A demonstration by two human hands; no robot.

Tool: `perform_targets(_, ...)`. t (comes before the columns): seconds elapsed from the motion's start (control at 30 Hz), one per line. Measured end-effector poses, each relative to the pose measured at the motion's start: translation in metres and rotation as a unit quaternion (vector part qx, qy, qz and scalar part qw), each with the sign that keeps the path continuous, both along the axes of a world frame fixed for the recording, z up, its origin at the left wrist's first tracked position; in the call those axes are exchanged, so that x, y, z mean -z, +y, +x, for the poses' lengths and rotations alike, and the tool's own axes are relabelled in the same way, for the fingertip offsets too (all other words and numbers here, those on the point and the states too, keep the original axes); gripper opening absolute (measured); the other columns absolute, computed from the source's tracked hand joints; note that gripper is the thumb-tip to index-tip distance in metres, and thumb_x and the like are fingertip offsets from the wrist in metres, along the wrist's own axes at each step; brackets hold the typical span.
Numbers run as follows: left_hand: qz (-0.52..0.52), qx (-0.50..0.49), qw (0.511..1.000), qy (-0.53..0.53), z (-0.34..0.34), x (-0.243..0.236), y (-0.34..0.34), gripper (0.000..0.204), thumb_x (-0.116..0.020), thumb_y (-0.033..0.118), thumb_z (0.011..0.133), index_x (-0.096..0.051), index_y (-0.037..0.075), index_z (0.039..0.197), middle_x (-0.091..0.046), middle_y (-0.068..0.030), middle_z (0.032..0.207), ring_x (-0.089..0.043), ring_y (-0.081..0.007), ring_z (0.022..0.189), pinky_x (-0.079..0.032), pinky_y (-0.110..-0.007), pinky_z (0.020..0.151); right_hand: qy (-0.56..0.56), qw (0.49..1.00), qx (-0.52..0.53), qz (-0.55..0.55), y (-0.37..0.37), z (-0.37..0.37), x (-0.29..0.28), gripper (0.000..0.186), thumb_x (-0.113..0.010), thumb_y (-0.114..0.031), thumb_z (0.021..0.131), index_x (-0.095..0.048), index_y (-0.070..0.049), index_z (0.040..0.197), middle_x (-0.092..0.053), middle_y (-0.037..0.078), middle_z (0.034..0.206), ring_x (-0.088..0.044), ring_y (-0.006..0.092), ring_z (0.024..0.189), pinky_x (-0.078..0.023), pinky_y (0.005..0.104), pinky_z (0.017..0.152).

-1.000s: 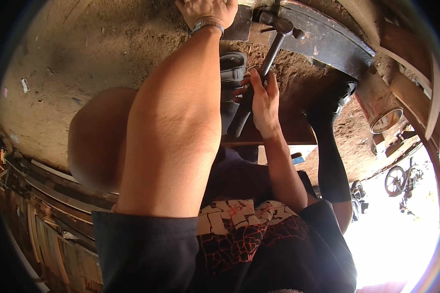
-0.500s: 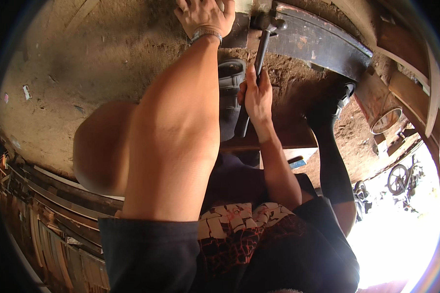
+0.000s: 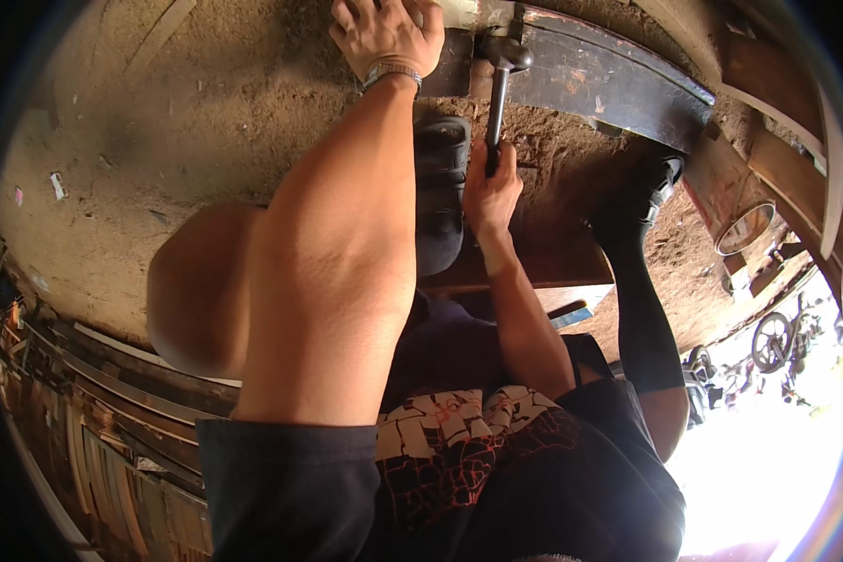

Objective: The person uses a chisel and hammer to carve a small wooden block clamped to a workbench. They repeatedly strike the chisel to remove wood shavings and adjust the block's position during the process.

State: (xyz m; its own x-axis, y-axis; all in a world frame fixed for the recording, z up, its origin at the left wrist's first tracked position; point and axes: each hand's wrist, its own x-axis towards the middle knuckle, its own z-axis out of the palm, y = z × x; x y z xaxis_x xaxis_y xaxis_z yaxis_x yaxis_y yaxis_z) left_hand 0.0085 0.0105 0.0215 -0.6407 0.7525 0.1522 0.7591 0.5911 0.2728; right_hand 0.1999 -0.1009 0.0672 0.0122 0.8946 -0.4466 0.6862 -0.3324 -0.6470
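My left hand (image 3: 389,33) rests at the top edge of the view with fingers spread, on or beside a pale piece at the end of a dark, worn board (image 3: 609,75); what lies under the palm is hidden. To its right, my right hand (image 3: 487,192) grips the handle of a hammer (image 3: 506,56), whose dark metal head is over the board's left part, close to my left hand. I cannot tell whether the head touches the board. A black sandal or shoe (image 3: 440,187) is just left of my right hand, partly hidden by my left forearm.
The dirt floor (image 3: 112,206) surrounds a low wooden piece (image 3: 553,267) below my right hand. My black-socked leg (image 3: 642,300) is at right, beside leaning boards and a round metal container (image 3: 745,229). Wooden strips (image 3: 103,393) line the left; motorbike parts (image 3: 773,342) show in bright light at right.
The hammer has shifted left toward my left hand and its handle has swung more upright, my right hand moving left with it. My left hand has moved only slightly.
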Motion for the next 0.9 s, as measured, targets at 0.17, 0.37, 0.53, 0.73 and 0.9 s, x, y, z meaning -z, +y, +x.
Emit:
perform_targets(0.17, -0.001, 0.008, 1.000, 0.010, 0.001, 0.005, 0.002, 0.037, -0.058, 0.040, 0.089, -0.062, 0.013, 0.114, -0.057, -0.0139, 0.125, -0.051, -0.0373, 0.125, -0.043, -0.056, 0.099, 0.023, 0.999, -0.013, 0.018, 0.015, 0.034, 0.021, 0.033, -0.066, -0.034, 0.101, -0.062, -0.001, 0.102, -0.068, 0.016, 0.070, -0.070, 0.0271, 0.059, -0.050, 0.0409, 0.054)
perform_targets(0.37, -0.007, 0.004, 1.000, 0.013, 0.000, 0.004, -0.001, 0.038, -0.058, 0.042, 0.089, -0.061, 0.013, 0.115, -0.057, -0.0130, 0.126, -0.050, -0.0369, 0.126, -0.043, -0.056, 0.099, 0.232, 0.944, 0.121, -0.203, 0.028, 0.023, -0.019, 0.041, -0.057, -0.044, 0.106, -0.056, -0.007, 0.088, -0.051, 0.000, 0.061, -0.050, 0.0094, 0.048, -0.041, 0.0269, 0.044)
perform_targets(0.53, -0.014, -0.004, 1.000, 0.004, 0.002, 0.003, 0.001, 0.038, -0.057, 0.042, 0.090, -0.062, 0.013, 0.114, -0.058, -0.0126, 0.126, -0.051, -0.0366, 0.125, -0.043, -0.056, 0.099, 0.322, 0.898, 0.178, -0.241, 0.025, 0.018, -0.023, 0.047, -0.053, -0.049, 0.107, -0.055, -0.007, 0.087, -0.049, 0.000, 0.063, -0.046, 0.0081, 0.046, -0.038, 0.0241, 0.042)
perform_targets(0.73, -0.014, -0.007, 1.000, 0.011, 0.002, 0.006, 0.002, 0.035, -0.057, 0.040, 0.090, -0.063, 0.013, 0.111, -0.058, -0.0133, 0.123, -0.052, -0.0368, 0.123, -0.044, -0.055, 0.098, 0.133, 0.968, 0.116, -0.177, 0.023, 0.003, -0.043, 0.051, -0.050, -0.048, 0.108, -0.058, -0.003, 0.085, -0.055, 0.003, 0.060, -0.055, 0.0119, 0.052, -0.044, 0.0309, 0.048)
perform_targets(0.9, 0.017, 0.003, 1.000, 0.013, 0.002, 0.004, 0.003, 0.034, -0.058, 0.039, 0.090, -0.063, 0.013, 0.111, -0.059, -0.0130, 0.122, -0.053, -0.0366, 0.122, -0.045, -0.055, 0.098, 0.046, 0.988, 0.061, -0.135, 0.030, 0.020, -0.015, 0.056, -0.048, -0.046, 0.108, -0.062, 0.002, 0.083, -0.061, 0.012, 0.060, -0.062, 0.0242, 0.055, -0.047, 0.0419, 0.057)
